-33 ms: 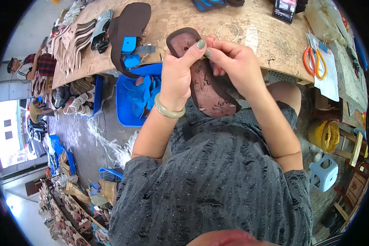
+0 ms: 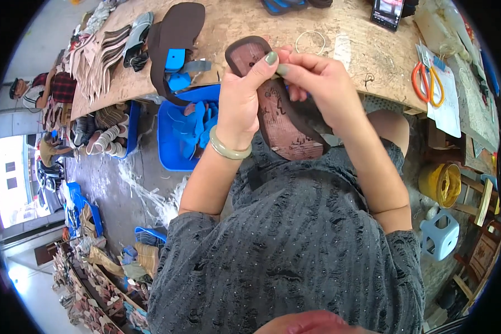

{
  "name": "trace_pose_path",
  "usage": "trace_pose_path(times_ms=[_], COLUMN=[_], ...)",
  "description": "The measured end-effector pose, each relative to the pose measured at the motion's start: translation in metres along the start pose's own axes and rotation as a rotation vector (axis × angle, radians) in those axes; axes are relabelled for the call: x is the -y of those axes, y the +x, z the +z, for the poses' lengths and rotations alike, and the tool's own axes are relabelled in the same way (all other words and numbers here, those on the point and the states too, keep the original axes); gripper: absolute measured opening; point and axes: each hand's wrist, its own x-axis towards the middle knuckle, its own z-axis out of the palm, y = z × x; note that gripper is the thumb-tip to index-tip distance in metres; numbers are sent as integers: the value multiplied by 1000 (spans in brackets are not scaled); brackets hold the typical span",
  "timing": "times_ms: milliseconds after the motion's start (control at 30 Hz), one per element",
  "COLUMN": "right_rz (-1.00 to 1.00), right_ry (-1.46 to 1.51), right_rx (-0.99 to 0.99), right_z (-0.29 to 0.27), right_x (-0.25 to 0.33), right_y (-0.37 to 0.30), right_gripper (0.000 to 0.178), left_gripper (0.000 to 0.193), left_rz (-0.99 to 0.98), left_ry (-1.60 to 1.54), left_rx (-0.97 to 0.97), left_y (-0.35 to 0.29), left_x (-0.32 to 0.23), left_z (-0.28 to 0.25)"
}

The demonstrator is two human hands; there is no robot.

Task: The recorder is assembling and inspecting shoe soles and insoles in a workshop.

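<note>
A shoe sole [image 2: 278, 119] with a dark brown rim and a reddish-brown, wood-patterned top is held tilted over my lap. My left hand [image 2: 240, 94] is closed round its side, thumb pressed on the top near a small hole. At the sole's middle, right by my left thumb, my right hand [image 2: 317, 78] makes a pinch. What sits between those fingertips is too small to make out. Beyond my left hand, dark brown sole pieces [image 2: 178, 28] lie on the wooden table [image 2: 236, 22] with blue pieces [image 2: 175, 60] beside them.
A blue bin [image 2: 167, 153] of blue cut pieces stands below the table edge. Orange-handled scissors [image 2: 420, 83], a phone [image 2: 386, 14] and a rubber band [image 2: 310, 43] lie on the table. To the right are a yellow bucket [image 2: 440, 186] and a light blue stool [image 2: 440, 234].
My right hand has shifted slightly, its fingers a little lower beside the sole. The sole's lower end has moved a touch to the right. My left hand keeps its grip.
</note>
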Motion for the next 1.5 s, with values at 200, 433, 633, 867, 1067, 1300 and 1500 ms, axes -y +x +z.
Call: trace_pose_path(times_ms=[200, 433, 633, 867, 1067, 1300, 1500], right_rz=[140, -327, -670, -333, 209, 178, -514], right_ry=[266, -715, -985, -587, 56, -50, -533], right_rx=[108, -149, -214, -154, 79, 44, -124], right_z=[-10, 11, 17, 9, -7, 0, -4], right_x=[5, 7, -6, -2, -9, -3, -4], right_y=[0, -37, -29, -25, -17, -22, -22], right_gripper=[21, 31, 23, 16, 18, 15, 13], left_gripper=[37, 36, 35, 41, 47, 47, 30], left_rz=[32, 178, 256, 228, 213, 155, 91], left_ry=[-90, -17, 5, -107, -186, -216, -72], left_rx=[-34, -110, -127, -58, 21, 66, -20], left_y=[-1, 0, -4, -7, -9, -12, -17], left_x=[1, 7, 14, 8, 6, 7, 6], left_z=[-1, -3, -2, -7, -6, -8, -7])
